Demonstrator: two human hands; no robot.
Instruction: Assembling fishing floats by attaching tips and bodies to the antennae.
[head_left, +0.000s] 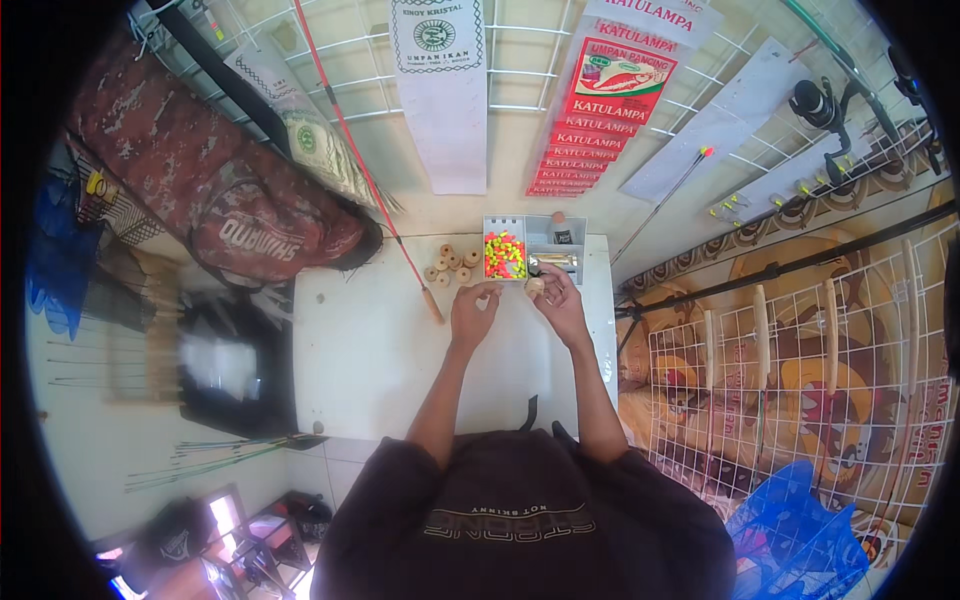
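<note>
My right hand (pixel 560 305) is closed on a pale tan round piece (pixel 535 286), which resembles the tan round pieces with centre holes (pixel 443 265) clustered to the left. Across from it, my left hand (pixel 473 315) has thumb and fingers pinched together; whatever sits between them is too small to make out. Both hands are just in front of a grey divided tray (pixel 525 222). Its left compartment is filled with small red and yellow fishing floats (pixel 505 256). A small bottle with a dark label (pixel 563 235) stands in a right compartment, above a shiny flat item (pixel 552 262).
A thin red fishing rod (pixel 385 205) leans onto the white table (pixel 370 370) left of the round pieces. White wire racks hold hanging bait packets (pixel 605 110) behind. A camouflage rod bag (pixel 260 215) hangs at the left, more rods (pixel 830 340) at the right.
</note>
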